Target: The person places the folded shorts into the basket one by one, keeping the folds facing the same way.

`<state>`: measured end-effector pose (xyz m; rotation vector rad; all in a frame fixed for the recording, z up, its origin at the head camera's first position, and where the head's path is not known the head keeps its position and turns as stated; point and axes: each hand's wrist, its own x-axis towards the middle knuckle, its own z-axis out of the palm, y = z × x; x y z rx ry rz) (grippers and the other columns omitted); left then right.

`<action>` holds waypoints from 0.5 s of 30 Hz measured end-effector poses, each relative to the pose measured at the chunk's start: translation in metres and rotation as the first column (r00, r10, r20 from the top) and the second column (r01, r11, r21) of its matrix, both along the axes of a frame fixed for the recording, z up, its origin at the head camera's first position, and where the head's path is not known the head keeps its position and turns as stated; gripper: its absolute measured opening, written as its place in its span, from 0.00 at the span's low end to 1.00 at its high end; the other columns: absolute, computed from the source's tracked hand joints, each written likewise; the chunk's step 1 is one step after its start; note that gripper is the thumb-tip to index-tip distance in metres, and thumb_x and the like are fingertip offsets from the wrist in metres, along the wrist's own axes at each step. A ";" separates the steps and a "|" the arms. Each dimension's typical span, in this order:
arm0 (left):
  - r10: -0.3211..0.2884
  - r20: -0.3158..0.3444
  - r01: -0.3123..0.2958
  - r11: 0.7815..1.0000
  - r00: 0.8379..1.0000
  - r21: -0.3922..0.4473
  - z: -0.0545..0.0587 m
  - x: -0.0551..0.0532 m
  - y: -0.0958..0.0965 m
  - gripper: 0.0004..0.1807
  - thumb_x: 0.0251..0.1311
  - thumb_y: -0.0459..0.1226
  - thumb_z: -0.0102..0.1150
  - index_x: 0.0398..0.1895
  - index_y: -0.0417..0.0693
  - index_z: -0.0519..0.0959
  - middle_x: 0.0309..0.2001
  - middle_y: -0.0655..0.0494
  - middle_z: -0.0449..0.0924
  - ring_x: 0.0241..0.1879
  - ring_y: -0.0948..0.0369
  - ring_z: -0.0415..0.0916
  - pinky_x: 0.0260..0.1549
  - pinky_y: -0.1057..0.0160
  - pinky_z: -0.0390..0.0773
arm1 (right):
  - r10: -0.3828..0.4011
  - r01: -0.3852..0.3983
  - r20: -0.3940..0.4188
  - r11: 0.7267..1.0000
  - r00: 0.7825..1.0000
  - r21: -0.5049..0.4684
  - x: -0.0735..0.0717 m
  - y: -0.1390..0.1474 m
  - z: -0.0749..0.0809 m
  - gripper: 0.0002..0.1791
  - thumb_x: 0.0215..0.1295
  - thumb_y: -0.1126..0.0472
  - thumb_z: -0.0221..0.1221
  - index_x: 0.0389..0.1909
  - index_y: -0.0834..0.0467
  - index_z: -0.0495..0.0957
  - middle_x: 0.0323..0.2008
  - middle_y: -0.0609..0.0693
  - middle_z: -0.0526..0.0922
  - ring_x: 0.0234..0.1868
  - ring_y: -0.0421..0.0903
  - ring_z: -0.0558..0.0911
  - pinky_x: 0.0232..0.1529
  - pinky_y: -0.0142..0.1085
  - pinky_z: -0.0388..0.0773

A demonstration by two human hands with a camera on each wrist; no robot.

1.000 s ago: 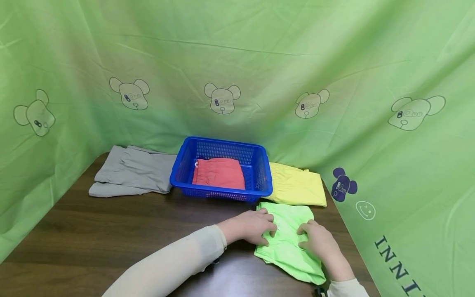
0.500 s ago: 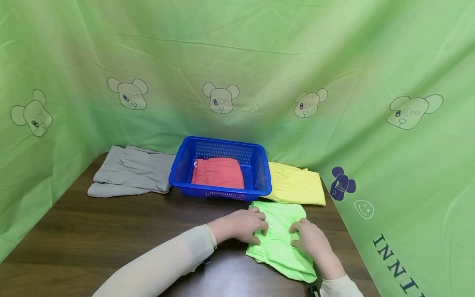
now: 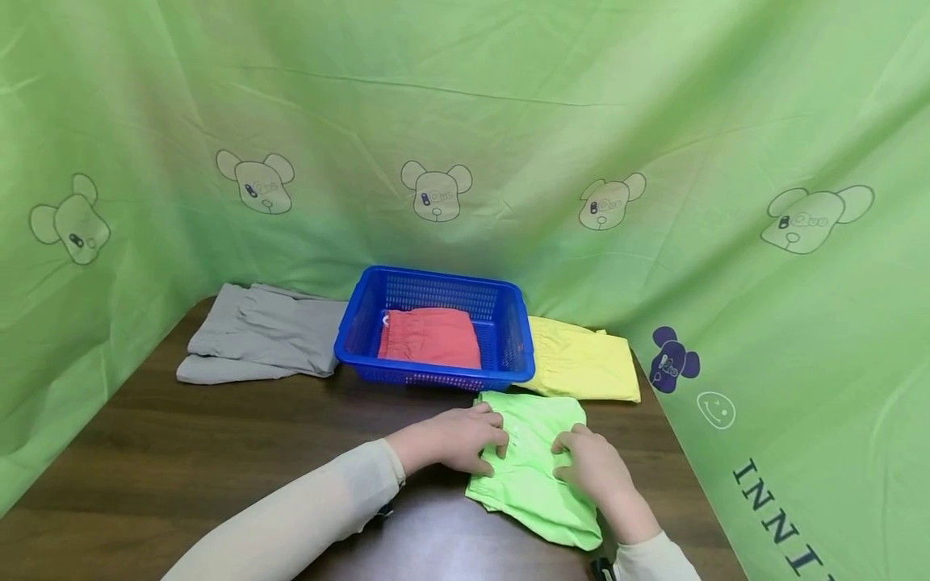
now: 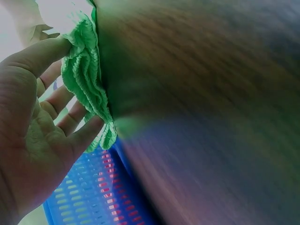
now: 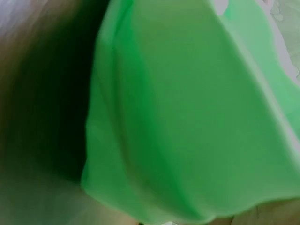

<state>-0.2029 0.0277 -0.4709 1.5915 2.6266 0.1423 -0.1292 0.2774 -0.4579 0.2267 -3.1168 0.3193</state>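
Observation:
Folded bright green pants (image 3: 526, 476) with a gathered waistband (image 4: 86, 77) lie on the table, just in front of the basket. My left hand (image 3: 454, 440) rests on their left side. Its fingers are spread, with the tips on the cloth, and in the left wrist view the thumb tip meets the waistband edge. On the opposite side my right hand (image 3: 596, 468) touches the cloth with bent fingers, thumb apart from them. Blurred green cloth (image 5: 183, 112) fills most of the right wrist view, where that hand is hidden.
Behind the pants stands a blue plastic basket (image 3: 429, 376) holding folded red clothing (image 3: 432, 339). Folded grey clothing (image 3: 272, 335) lies to its left and yellow clothing (image 3: 584, 359) to its right. A green printed curtain (image 3: 508, 121) hangs around the brown wooden table (image 3: 240, 452).
Both hands and the green pants have moved left together across the table, toward the front of the basket. The basket and other clothing have stayed put.

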 end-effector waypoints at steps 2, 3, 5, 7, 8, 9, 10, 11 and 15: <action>0.002 0.005 -0.002 1.000 1.000 0.005 -0.001 0.000 -0.003 0.12 0.59 0.56 0.70 0.44 0.70 0.83 0.45 0.70 0.74 0.50 0.65 0.67 0.49 0.68 0.73 | -0.002 0.002 0.001 1.000 1.000 -0.002 0.000 -0.003 -0.001 0.15 0.48 0.60 0.78 0.37 0.53 0.85 0.35 0.47 0.75 0.34 0.52 0.80 0.35 0.49 0.79; 0.002 0.007 -0.002 1.000 1.000 0.008 -0.001 0.000 -0.005 0.12 0.59 0.56 0.70 0.43 0.70 0.83 0.45 0.70 0.74 0.50 0.65 0.67 0.49 0.69 0.73 | -0.003 0.003 0.003 1.000 1.000 -0.004 0.000 -0.005 -0.001 0.15 0.48 0.60 0.78 0.37 0.53 0.85 0.35 0.47 0.76 0.34 0.52 0.80 0.35 0.49 0.80; 0.004 0.010 -0.004 1.000 1.000 0.015 -0.002 0.000 -0.008 0.12 0.59 0.55 0.70 0.43 0.69 0.83 0.45 0.70 0.74 0.51 0.65 0.68 0.50 0.68 0.73 | -0.001 0.001 0.002 1.000 1.000 -0.005 0.000 -0.008 -0.001 0.15 0.48 0.60 0.78 0.37 0.53 0.85 0.35 0.47 0.76 0.34 0.52 0.80 0.36 0.49 0.80; 0.005 0.014 -0.005 1.000 1.000 0.023 -0.003 0.000 -0.012 0.12 0.59 0.55 0.70 0.43 0.69 0.83 0.44 0.69 0.74 0.51 0.65 0.68 0.50 0.68 0.73 | -0.005 0.005 0.005 1.000 1.000 -0.005 0.000 -0.011 -0.002 0.15 0.48 0.60 0.78 0.37 0.52 0.86 0.35 0.47 0.76 0.35 0.52 0.81 0.37 0.50 0.80; 0.005 0.017 -0.005 1.000 1.000 0.027 -0.003 0.000 -0.013 0.12 0.59 0.55 0.70 0.43 0.69 0.83 0.44 0.69 0.74 0.51 0.65 0.68 0.50 0.68 0.73 | -0.005 0.005 0.005 1.000 1.000 -0.008 0.000 -0.012 -0.002 0.15 0.48 0.60 0.78 0.37 0.52 0.86 0.35 0.47 0.76 0.36 0.53 0.81 0.37 0.50 0.80; 0.006 0.020 -0.006 1.000 1.000 0.029 -0.003 0.000 -0.015 0.12 0.59 0.55 0.70 0.43 0.69 0.82 0.44 0.69 0.74 0.51 0.65 0.68 0.50 0.68 0.73 | -0.003 0.003 0.005 1.000 1.000 -0.010 0.000 -0.013 -0.002 0.15 0.48 0.60 0.78 0.37 0.52 0.86 0.35 0.47 0.76 0.36 0.53 0.81 0.38 0.50 0.80; 0.006 0.021 -0.007 1.000 1.000 0.031 -0.003 0.000 -0.017 0.12 0.59 0.55 0.70 0.43 0.68 0.82 0.44 0.69 0.74 0.51 0.65 0.67 0.50 0.68 0.73 | -0.002 0.002 0.003 1.000 1.000 -0.011 0.000 -0.015 -0.001 0.15 0.48 0.60 0.78 0.37 0.52 0.86 0.35 0.47 0.76 0.36 0.53 0.81 0.38 0.50 0.80; 0.007 0.024 -0.008 0.999 1.000 0.032 -0.003 0.000 -0.018 0.12 0.59 0.55 0.70 0.43 0.68 0.82 0.44 0.69 0.74 0.50 0.65 0.67 0.50 0.68 0.73 | 0.000 0.000 0.002 1.000 1.000 -0.012 -0.001 -0.016 -0.001 0.15 0.48 0.60 0.78 0.37 0.52 0.86 0.35 0.47 0.76 0.36 0.52 0.81 0.38 0.50 0.80; 0.014 0.035 -0.016 0.999 0.999 0.036 -0.003 -0.001 -0.025 0.12 0.58 0.55 0.71 0.43 0.69 0.82 0.43 0.70 0.73 0.50 0.64 0.67 0.50 0.67 0.74 | 0.010 -0.009 0.001 1.000 1.000 -0.014 -0.001 -0.021 -0.002 0.15 0.49 0.59 0.78 0.37 0.52 0.86 0.35 0.47 0.76 0.36 0.52 0.80 0.38 0.49 0.80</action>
